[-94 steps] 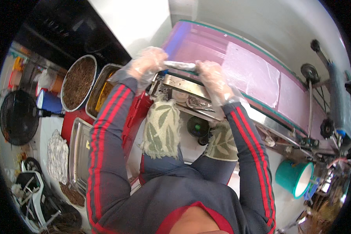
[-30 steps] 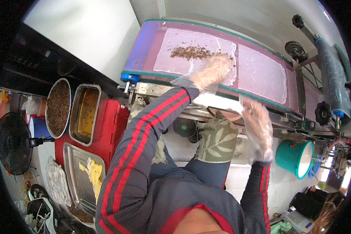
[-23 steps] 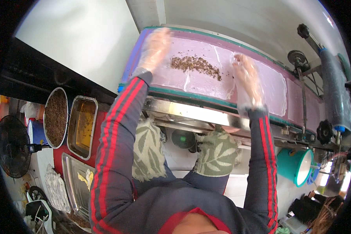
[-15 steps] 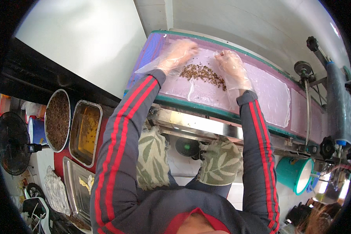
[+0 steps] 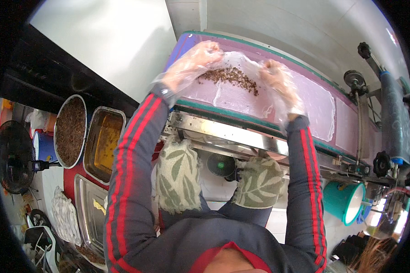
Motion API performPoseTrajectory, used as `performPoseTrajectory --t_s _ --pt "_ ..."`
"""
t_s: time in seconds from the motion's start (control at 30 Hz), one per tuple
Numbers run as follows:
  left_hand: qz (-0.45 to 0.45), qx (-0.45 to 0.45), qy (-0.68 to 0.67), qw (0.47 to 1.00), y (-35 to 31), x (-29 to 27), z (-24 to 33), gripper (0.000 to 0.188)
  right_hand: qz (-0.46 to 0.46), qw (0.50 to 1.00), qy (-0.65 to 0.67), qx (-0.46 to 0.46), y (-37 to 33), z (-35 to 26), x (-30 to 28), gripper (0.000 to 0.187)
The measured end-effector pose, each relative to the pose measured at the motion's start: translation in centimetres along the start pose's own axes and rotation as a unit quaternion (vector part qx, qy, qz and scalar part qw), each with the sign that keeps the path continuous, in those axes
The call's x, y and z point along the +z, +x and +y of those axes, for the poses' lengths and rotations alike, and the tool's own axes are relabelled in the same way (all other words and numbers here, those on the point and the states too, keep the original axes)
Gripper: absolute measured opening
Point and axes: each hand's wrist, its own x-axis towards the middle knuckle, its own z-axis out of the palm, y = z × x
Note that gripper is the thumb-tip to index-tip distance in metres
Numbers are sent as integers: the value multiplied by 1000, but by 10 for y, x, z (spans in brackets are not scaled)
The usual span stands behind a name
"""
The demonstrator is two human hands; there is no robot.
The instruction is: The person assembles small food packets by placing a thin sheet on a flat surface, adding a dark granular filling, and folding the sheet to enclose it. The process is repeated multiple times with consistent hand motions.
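A thin, translucent white sheet (image 5: 234, 101) lies on the pinkish belt (image 5: 255, 49) in front of me. Along its middle runs a strip of brown, crumbly filling (image 5: 232, 77). Both hands wear loose clear plastic gloves. My left hand (image 5: 197, 59) is closed at the sheet's far left corner, beyond the filling's left end. My right hand (image 5: 279, 79) pinches the far edge on the other side, fingers curled. Between them the far edge is raised off the belt and slightly bowed. The fingertips are partly blurred.
To the right a second white sheet (image 5: 314, 109) lies on the belt, before a blue roller (image 5: 395, 118) with black knobs. At left stand a bowl of brown filling (image 5: 70, 132), a tray of yellow liquid (image 5: 108, 145) and a metal tray (image 5: 89, 214). A teal bucket (image 5: 341, 202) stands lower right.
Both hands have closed on the far edge of the sheet and raised it toward the filling. My left hand has shifted a little left, my right slightly right.
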Motion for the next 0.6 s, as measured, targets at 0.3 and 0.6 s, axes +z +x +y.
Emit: performPoseTrajectory --t_s 0.3,0.6 --pt "-10 75 398 914 -54 6 -2 26 -36 982 -136 -122 -45 -30 21 23" --pt "87 132 392 906 -84 9 5 23 2 943 -104 -316 -79 -56 7 19"
